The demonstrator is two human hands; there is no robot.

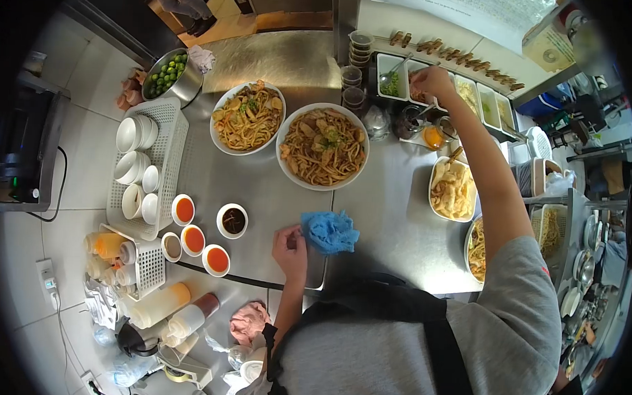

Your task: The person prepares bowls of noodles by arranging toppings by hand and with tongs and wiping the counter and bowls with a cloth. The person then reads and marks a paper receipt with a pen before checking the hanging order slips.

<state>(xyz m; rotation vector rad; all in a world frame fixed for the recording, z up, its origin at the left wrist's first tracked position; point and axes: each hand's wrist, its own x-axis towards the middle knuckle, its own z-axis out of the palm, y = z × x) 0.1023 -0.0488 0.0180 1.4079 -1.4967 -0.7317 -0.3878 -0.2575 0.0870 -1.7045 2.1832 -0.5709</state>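
Note:
My right hand (431,83) reaches into the row of topping containers at the back right, its fingers drawn together over a compartment of reddish-brown topping (415,94). What it pinches, if anything, is too small to make out. Near the front edge of the counter, my left hand (288,250) rests with fingers curled, right beside a crumpled blue cloth (330,232). Whether anything is inside those curled fingers is hidden. Two large white bowls of noodles stand beyond, a left bowl (249,118) and a right bowl (322,147), both topped with chopped greens.
Small sauce cups (217,261) sit at the left, by a white basket (171,151) of stacked bowls. A metal pot (188,85) holds green limes. On the right are a container of pale wide pieces (454,190) and a partly hidden noodle bowl (476,248). Squeeze bottles (160,305) lie lower left.

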